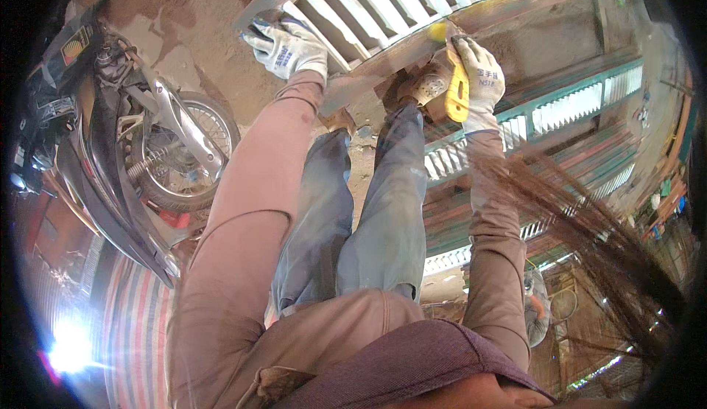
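In a white work glove with dark markings, my left hand [289, 48] is curled over the left end of a wooden louvred frame [383, 61] with white slats. My right hand [479, 77], gloved too, grips a putty knife [458, 88] by its yellow handle. The tip of the tool is close to the frame's near rail, beside a small yellow lump [439, 31] that looks like filler. My thumb lies along the handle; some of the fingers are hidden behind it.
A motorcycle [140, 144] stands at left, its wheel near my left forearm. More louvred frames [567, 110] in teal and white lie at right. My shoe [427, 88] is under the frame's edge. Another person [536, 309] is at lower right, near blurred dark strands [582, 217].
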Demonstrator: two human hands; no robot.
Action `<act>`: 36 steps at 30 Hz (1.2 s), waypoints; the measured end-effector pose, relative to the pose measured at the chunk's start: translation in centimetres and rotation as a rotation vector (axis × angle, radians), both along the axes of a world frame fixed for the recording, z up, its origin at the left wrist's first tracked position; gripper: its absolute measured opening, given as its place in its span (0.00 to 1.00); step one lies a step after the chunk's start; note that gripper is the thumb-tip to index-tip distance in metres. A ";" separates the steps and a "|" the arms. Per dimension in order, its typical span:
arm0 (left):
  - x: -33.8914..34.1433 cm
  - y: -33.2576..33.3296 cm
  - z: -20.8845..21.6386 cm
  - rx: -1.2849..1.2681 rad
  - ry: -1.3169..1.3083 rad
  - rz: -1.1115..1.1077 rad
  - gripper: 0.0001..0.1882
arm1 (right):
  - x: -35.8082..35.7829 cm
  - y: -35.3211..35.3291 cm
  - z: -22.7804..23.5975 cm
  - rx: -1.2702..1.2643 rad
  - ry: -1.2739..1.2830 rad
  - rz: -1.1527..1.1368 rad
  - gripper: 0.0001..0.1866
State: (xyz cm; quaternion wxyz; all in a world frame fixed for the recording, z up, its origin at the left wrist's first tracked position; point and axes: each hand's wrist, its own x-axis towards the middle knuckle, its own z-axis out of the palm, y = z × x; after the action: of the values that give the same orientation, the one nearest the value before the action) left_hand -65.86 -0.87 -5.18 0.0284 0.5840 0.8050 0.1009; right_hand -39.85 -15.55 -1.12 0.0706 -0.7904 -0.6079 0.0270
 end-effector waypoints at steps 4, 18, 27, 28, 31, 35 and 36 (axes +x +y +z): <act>-0.2 -0.2 0.6 -0.059 -0.013 -0.026 0.33 | -3.7 -1.0 -0.1 -0.019 -0.041 0.043 0.17; 0.1 0.2 0.5 -0.061 -0.031 -0.117 0.32 | -19.2 -4.4 2.4 -0.104 0.357 0.049 0.20; -0.3 0.2 -0.6 -0.063 -0.011 -0.108 0.32 | 0.8 -3.0 0.2 0.443 0.417 -0.377 0.14; -0.3 0.2 -1.0 -0.065 -0.002 -0.109 0.32 | 3.2 -1.6 0.5 0.307 0.288 -0.344 0.14; -0.9 0.4 -1.2 -0.057 0.027 -0.099 0.32 | 4.4 1.7 0.1 0.315 0.312 -0.167 0.15; 0.0 0.1 -1.5 -0.074 0.014 -0.115 0.32 | -8.8 -3.0 -2.6 0.917 2.523 -0.671 0.15; -0.9 0.3 -1.5 -0.068 0.040 -0.089 0.32 | -12.9 -3.5 -1.8 0.839 2.887 -0.589 0.14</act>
State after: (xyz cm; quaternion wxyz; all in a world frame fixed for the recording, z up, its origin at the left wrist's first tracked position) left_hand -66.80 -0.55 -6.71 0.0366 0.6200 0.7815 0.0605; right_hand -52.70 -19.06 -2.89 0.7967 -0.1030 0.1872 0.5653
